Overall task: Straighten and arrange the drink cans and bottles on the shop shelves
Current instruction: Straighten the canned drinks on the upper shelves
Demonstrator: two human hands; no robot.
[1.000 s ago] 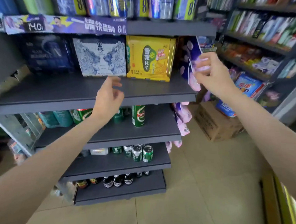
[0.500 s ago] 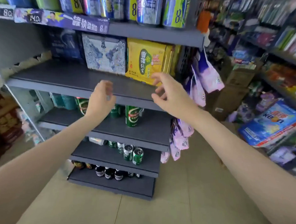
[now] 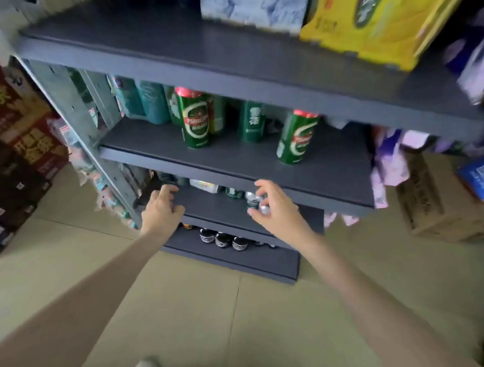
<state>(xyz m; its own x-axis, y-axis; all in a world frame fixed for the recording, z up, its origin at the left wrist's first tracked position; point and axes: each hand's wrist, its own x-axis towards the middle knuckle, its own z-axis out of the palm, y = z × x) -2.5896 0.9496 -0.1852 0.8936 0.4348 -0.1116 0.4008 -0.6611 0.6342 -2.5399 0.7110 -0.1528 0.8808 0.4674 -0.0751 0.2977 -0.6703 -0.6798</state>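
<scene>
A dark grey shelf unit (image 3: 240, 79) fills the view. On its second shelf two tall green beer cans (image 3: 196, 119) (image 3: 296, 138) stand in front, with teal and green cans (image 3: 152, 103) behind them. Small green cans with silver tops (image 3: 253, 202) stand on the third shelf (image 3: 219, 210). My right hand (image 3: 276, 210) hovers at these cans, fingers spread and curved around one top; contact is unclear. Just above the left end of that shelf's front edge, my left hand (image 3: 162, 207) holds nothing and its fingers are loosely curled. Dark bottles (image 3: 222, 240) line the bottom shelf.
Yellow (image 3: 378, 27) and blue-white (image 3: 253, 4) cartons sit on the top visible shelf. Purple packets (image 3: 390, 163) hang off the unit's right side. A cardboard box (image 3: 442, 199) stands on the floor at right, with red cartons (image 3: 13, 132) stacked at left.
Both hands have dropped from the carton shelf to the third shelf. The right hand let go of the purple packets and swung left. The view tilted downward.
</scene>
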